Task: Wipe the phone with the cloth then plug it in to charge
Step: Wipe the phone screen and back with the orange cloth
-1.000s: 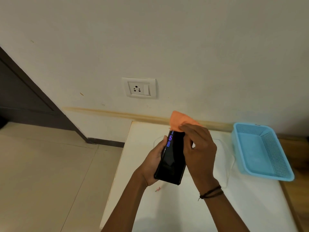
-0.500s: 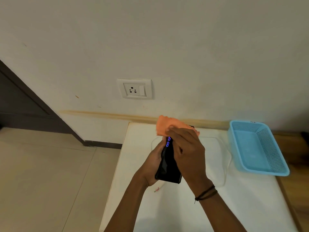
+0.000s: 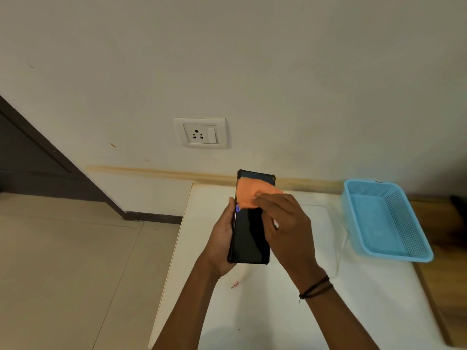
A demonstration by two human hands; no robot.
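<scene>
A black phone [image 3: 250, 233] is held upright above the white tabletop [image 3: 278, 317], with its dark screen turned toward the camera and its top edge pointing at the wall. It is gripped from the left side by the left hand [image 3: 219, 246]: the thumb is laid along the left edge, while the fingers of that hand are hidden behind the phone's back. A small blue glow is seen at the left edge of the screen, just beside the thumb.

An orange cloth [image 3: 249, 195] is pressed against the upper part of the screen by the right hand [image 3: 286, 231]. Its fingers [image 3: 271, 198] are laid nearly straight over the cloth, so that part of the cloth is covered and the rest is spread out past the fingertips toward the phone's upper left. A dark band [image 3: 316, 289] is worn on the right wrist.

A thin white cable [image 3: 340, 251] is looped on the tabletop to the right of the hands, and its end [image 3: 235, 284], marked with red, is left lying on the tabletop just below the left wrist, apart from the phone. A light blue mesh basket [image 3: 404, 238] is set at the right side of the tabletop. A white wall socket [image 3: 201, 133] with a switch is mounted on the wall above and behind the phone.
</scene>
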